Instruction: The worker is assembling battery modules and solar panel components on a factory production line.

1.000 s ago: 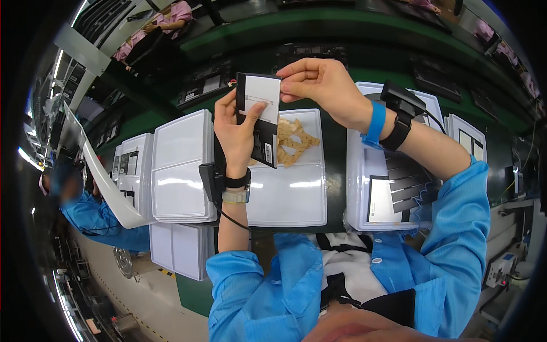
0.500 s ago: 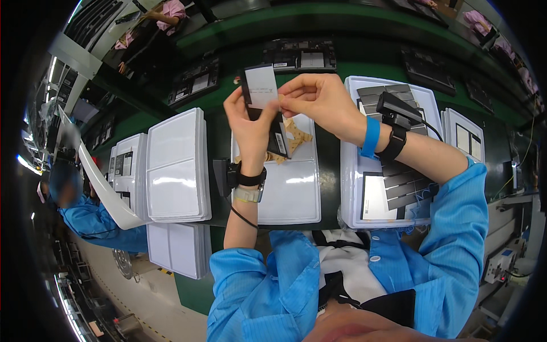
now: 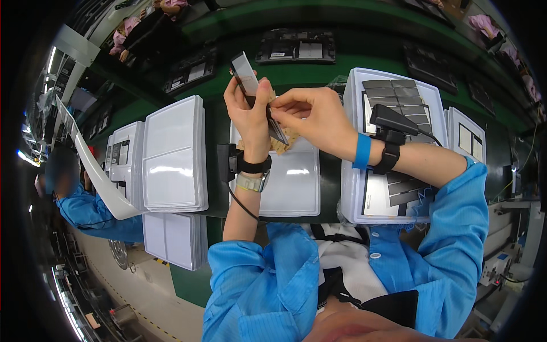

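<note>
1. The left hand (image 3: 250,111) was raised above the counter (image 3: 216,122), its grip closed around a thin flat panel (image 3: 245,73) with a pale face and a dark edge, thumb on the near side and fingers wrapped behind.
2. The panel stood tilted, its long axis running from upper left, where the top end stuck out above the fingers, down to the lower right, where a dark lower edge (image 3: 278,132) showed below the palm.
3. The right hand (image 3: 316,119) came in from the right and met the panel just beside the left thumb, its thumb and forefinger pressed together in a pinch on something small at the panel's edge; what exactly it pinched was too small to tell.
4. The panel lay directly left of the right grip, touching it, so the right hand was the nearer free worker while the left carried the weight.
5. Below both hands a white tray (image 3: 296,194) sat on the counter, with a tan, honeycomb-like scrap (image 3: 283,145) lying near its far end.
6. A stack of white trays (image 3: 174,154) stood to the left; a tray of dark grey strips (image 3: 399,102) to the right.
</note>
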